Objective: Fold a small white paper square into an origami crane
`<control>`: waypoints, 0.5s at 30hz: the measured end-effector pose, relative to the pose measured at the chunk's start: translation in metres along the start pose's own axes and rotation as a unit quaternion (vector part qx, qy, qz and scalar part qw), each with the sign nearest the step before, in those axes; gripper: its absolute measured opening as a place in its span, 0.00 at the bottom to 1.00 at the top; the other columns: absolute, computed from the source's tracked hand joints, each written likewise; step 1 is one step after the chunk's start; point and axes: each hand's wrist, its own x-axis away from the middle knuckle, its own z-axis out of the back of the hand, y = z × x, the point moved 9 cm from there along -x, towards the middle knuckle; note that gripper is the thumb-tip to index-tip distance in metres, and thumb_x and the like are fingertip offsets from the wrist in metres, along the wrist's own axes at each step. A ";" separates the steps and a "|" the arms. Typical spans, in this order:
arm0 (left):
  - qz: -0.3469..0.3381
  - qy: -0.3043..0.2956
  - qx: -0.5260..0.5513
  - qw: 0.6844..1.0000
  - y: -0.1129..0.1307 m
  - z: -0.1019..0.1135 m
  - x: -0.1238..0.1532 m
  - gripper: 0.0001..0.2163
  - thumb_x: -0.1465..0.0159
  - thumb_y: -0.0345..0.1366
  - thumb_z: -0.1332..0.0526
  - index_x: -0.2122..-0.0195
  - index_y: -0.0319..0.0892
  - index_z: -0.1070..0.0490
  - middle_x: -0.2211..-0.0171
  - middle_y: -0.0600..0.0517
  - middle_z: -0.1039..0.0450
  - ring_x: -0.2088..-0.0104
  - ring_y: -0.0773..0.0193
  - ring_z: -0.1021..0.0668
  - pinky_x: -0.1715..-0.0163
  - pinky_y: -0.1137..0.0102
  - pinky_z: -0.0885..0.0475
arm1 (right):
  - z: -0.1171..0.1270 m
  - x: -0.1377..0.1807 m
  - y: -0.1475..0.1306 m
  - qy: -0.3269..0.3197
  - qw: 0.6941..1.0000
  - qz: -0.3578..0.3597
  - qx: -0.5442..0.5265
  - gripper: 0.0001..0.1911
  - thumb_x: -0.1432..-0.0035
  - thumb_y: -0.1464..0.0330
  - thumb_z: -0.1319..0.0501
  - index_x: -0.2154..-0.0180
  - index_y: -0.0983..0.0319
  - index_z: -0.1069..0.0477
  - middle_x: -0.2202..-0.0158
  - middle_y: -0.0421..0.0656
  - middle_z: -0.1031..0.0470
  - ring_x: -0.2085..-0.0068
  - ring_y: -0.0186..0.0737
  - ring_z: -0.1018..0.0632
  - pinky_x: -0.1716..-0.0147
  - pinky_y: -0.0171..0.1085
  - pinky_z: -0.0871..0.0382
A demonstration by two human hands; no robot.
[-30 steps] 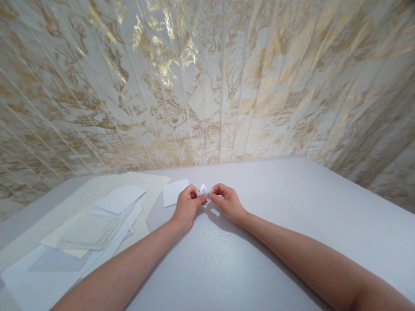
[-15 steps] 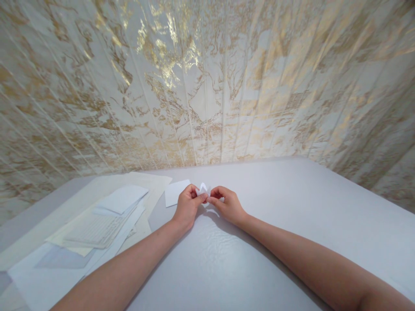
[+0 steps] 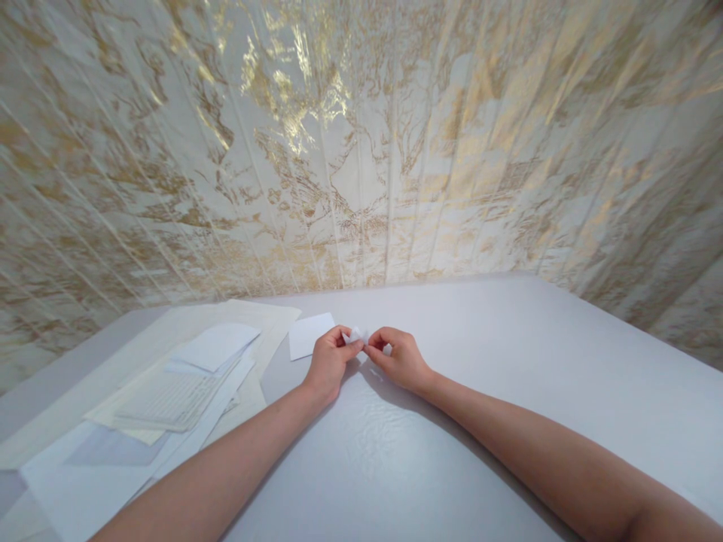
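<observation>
From where I sit, the biggest thing in my view is the backdrop (image 3: 361, 173), pale with gold patterns and running lines, filling the upper half. Below it I have the table (image 3: 508, 361), smooth and whitish, with a soft shine near the front. On its left side lies a pile (image 3: 215, 348) of loose sheets, white and cream, overlapping at angles. A lined sheet (image 3: 169, 400) shows within it, its marks too small for me to read. My hands meet near the middle of the table: the left hand (image 3: 330, 363) grips with thumb and fingers, the right hand (image 3: 401, 358) pinches with thumb and forefinger. A white card (image 3: 308, 336) lies flat just behind the left one. Smallest is the folded paper (image 3: 358, 336), held between both sets of fingertips.
</observation>
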 end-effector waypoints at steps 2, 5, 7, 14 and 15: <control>0.006 0.004 -0.008 1.000 -0.001 0.002 0.000 0.09 0.60 0.32 0.34 0.82 0.39 0.36 0.85 0.60 0.36 0.83 0.74 0.37 0.80 0.77 0.44 | -0.001 -0.001 0.000 -0.015 1.000 -0.008 -0.016 0.08 0.51 0.70 0.43 0.80 0.64 0.34 0.80 0.39 0.31 0.77 0.31 0.32 0.75 0.30 0.39; 0.011 0.002 -0.011 1.000 -0.002 0.003 -0.001 0.09 0.60 0.33 0.34 0.83 0.39 0.36 0.86 0.60 0.38 0.83 0.75 0.38 0.81 0.76 0.46 | -0.004 -0.002 0.002 -0.036 0.998 -0.028 -0.048 0.09 0.51 0.69 0.44 0.80 0.64 0.36 0.81 0.38 0.33 0.77 0.30 0.33 0.76 0.29 0.40; 0.012 -0.004 -0.007 1.000 -0.002 0.002 -0.002 0.09 0.60 0.33 0.34 0.83 0.39 0.36 0.86 0.60 0.38 0.83 0.75 0.38 0.80 0.76 0.46 | -0.005 -0.002 0.004 -0.042 0.996 -0.040 -0.067 0.09 0.51 0.68 0.44 0.80 0.64 0.37 0.81 0.38 0.34 0.77 0.30 0.34 0.76 0.30 0.40; 0.010 -0.006 -0.025 1.000 0.000 0.000 0.000 0.10 0.60 0.33 0.34 0.85 0.39 0.38 0.87 0.60 0.39 0.83 0.74 0.40 0.80 0.76 0.48 | -0.006 -0.001 0.006 -0.035 0.994 -0.049 -0.093 0.09 0.52 0.65 0.44 0.78 0.63 0.37 0.79 0.37 0.35 0.75 0.31 0.34 0.73 0.31 0.40; 0.009 -0.008 -0.030 0.999 0.001 0.000 0.000 0.11 0.60 0.33 0.34 0.85 0.39 0.38 0.87 0.61 0.40 0.83 0.74 0.40 0.80 0.76 0.48 | -0.007 -0.001 0.007 -0.038 0.993 -0.055 -0.095 0.09 0.52 0.65 0.44 0.79 0.63 0.37 0.80 0.37 0.35 0.75 0.30 0.35 0.73 0.31 0.40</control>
